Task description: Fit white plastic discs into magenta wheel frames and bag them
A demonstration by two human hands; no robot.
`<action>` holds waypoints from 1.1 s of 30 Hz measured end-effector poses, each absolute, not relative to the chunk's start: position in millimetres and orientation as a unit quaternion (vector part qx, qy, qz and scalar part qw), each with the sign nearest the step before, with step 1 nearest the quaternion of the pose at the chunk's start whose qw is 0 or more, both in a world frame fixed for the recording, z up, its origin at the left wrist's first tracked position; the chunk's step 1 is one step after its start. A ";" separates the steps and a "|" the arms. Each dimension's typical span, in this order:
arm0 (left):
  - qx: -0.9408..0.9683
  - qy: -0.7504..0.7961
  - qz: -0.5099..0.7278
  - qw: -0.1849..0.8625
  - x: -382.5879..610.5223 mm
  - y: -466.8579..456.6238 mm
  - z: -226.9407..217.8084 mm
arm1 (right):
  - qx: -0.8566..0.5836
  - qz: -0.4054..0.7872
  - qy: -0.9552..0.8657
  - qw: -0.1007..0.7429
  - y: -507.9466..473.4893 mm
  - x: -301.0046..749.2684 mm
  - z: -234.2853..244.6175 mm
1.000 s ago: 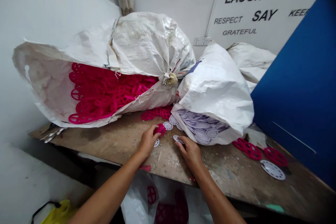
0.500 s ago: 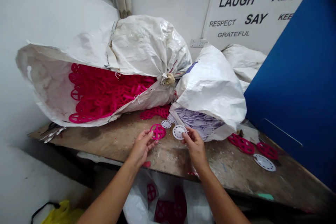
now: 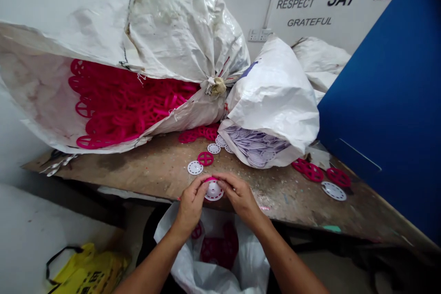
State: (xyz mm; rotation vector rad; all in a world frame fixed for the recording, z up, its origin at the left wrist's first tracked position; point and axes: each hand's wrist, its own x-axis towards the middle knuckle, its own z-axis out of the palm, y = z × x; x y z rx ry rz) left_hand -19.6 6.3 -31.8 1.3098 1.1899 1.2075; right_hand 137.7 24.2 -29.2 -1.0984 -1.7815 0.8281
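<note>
My left hand (image 3: pixel 190 203) and my right hand (image 3: pixel 240 196) pinch one stacked pair of plastic discs (image 3: pixel 214 189) between them: a white disc faces me with a pink wheel rim showing behind it. The pair hangs over the front edge of the worn wooden bench (image 3: pixel 144 170), above an open white bag (image 3: pixel 220 262) with pink wheels inside. On the bench just beyond lie a loose white disc (image 3: pixel 195 167) and a pink wheel (image 3: pixel 206 159).
A big white sack (image 3: pixel 113 69) full of pink wheels lies at the back left. A smaller sack (image 3: pixel 272 101) of white discs sits to its right. More pink wheels (image 3: pixel 313 172) and a white disc (image 3: pixel 333 190) lie right. A blue panel (image 3: pixel 389 101) walls the right. A yellow bag (image 3: pixel 86 268) sits on the floor.
Both hands lifted a pink wheel and a white disc off the bench, drew them toward me and brought them together over the bag. The camera tilted down.
</note>
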 end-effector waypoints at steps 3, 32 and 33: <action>0.540 0.481 0.492 0.485 -19.1 3.2 -31.4 | -0.453 0.400 -0.661 0.444 24.2 139.1 -29.6; 0.721 0.608 0.298 0.151 -38.1 124.7 -45.0 | -0.583 0.073 -0.790 0.173 171.7 118.7 -41.4; 0.719 0.610 0.294 0.156 -38.1 127.4 -46.4 | -0.582 0.070 -0.796 0.153 175.6 117.9 -41.6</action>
